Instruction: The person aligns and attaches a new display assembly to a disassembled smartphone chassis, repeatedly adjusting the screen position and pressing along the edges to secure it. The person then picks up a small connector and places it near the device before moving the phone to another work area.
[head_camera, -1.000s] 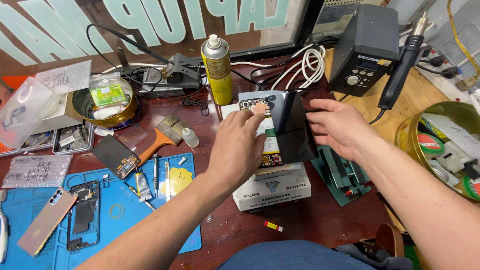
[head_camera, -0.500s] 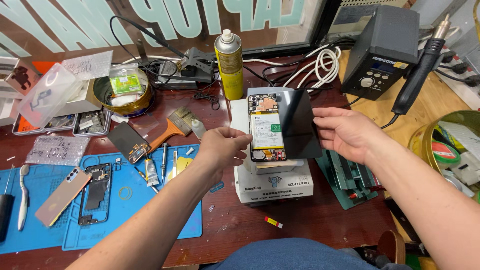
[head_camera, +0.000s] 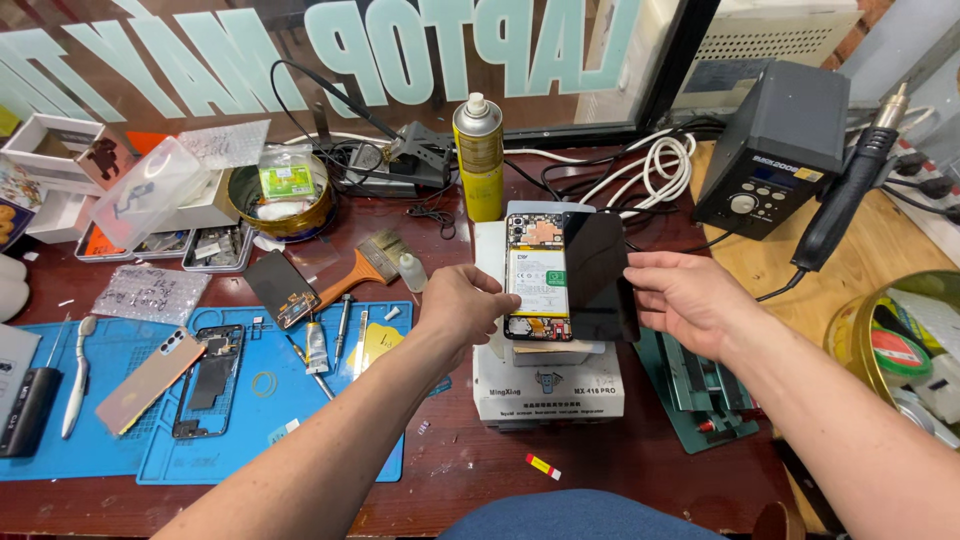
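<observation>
Both hands (head_camera: 460, 303) on opened phone (head_camera: 540, 277)

A phone repair shop, seen from a messy brown work table (head_camera: 640, 470). Big backward letters on the window (head_camera: 300, 50), like a shop front. Blue work mats (head_camera: 120, 440) with a phone frame (head_camera: 208, 380) and a phone back (head_camera: 150, 382) lying on them. An open phone (head_camera: 538, 280) on a white heating box (head_camera: 548, 385). A black solder box (head_camera: 775, 145) with its hot tool (head_camera: 850, 190). A spray can (head_camera: 478, 155), a brush (head_camera: 360, 270), small tools (head_camera: 345, 325), trays of tiny parts (head_camera: 185, 245), tangled wires (head_camera: 650, 165).
</observation>
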